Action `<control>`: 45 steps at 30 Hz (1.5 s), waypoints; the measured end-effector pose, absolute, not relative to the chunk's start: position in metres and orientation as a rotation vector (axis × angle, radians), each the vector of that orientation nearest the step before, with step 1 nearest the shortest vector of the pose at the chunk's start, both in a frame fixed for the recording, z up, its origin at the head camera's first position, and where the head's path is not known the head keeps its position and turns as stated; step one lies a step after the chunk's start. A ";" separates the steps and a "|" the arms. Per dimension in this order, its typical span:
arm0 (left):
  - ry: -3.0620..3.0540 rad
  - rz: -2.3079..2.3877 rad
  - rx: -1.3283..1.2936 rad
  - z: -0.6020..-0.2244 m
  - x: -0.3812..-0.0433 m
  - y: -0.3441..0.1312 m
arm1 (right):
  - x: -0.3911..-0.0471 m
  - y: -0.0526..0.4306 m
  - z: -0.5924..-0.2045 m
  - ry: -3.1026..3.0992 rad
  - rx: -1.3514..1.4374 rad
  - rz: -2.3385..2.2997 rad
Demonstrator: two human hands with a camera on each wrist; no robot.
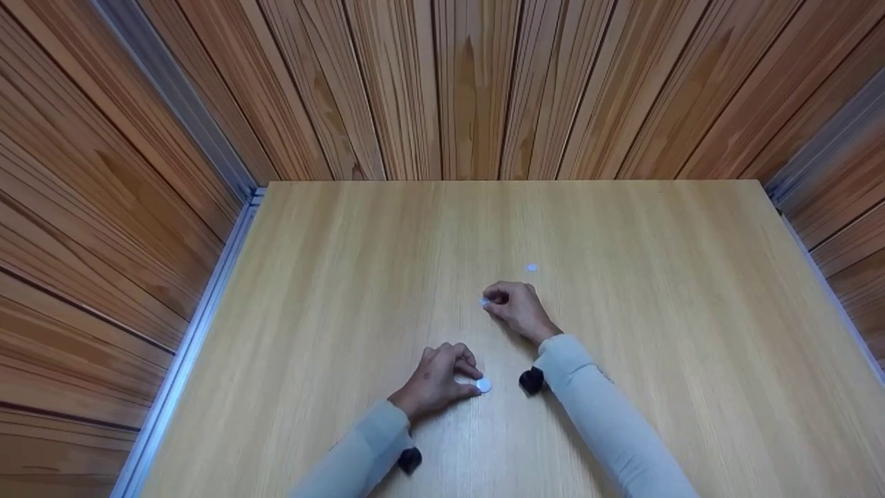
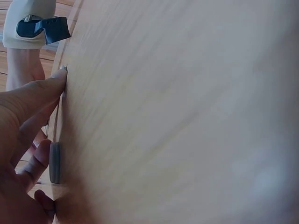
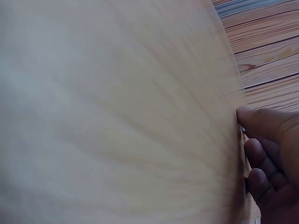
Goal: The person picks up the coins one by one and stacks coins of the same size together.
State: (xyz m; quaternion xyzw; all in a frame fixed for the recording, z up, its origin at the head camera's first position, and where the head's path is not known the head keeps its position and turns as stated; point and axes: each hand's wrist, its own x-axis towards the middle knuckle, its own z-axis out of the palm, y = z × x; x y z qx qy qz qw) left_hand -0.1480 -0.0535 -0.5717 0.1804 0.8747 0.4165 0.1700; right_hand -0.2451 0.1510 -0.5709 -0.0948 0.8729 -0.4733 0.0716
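Observation:
Thumb and finger of my left hand (image 1: 442, 377) pinch the near edge of a white disc (image 1: 484, 384) at the tabletop. In the left wrist view, a flat round grey piece (image 2: 54, 162) shows edge-on below the thumb, by a fingertip; whether it is that same disc I cannot tell. Farther forward and to the right, my right hand (image 1: 520, 309) pinches another small white disc (image 1: 485, 301), mostly covered by its fingers. Only a pale sliver (image 3: 243, 129) of it shows beneath the thumb in the right wrist view. A third white disc (image 1: 532, 267) lies flat beyond the right hand.
Both hands work over a light wooden table (image 1: 346, 263). Wood-plank walls (image 1: 470, 90) rise behind it and at the sides, with a metal rail (image 1: 187, 353) along the left edge. Black wrist cameras (image 1: 531, 381) stick out from both grey sleeves.

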 end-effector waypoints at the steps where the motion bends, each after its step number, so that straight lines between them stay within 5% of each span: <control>1: 2.479 1.185 0.506 -0.572 -0.148 -0.053 | -0.245 0.151 -0.571 2.626 -0.282 -1.415; 45: 2.456 1.260 0.523 -0.573 -0.146 -0.055 | -0.191 0.195 -0.564 2.564 -0.455 -1.329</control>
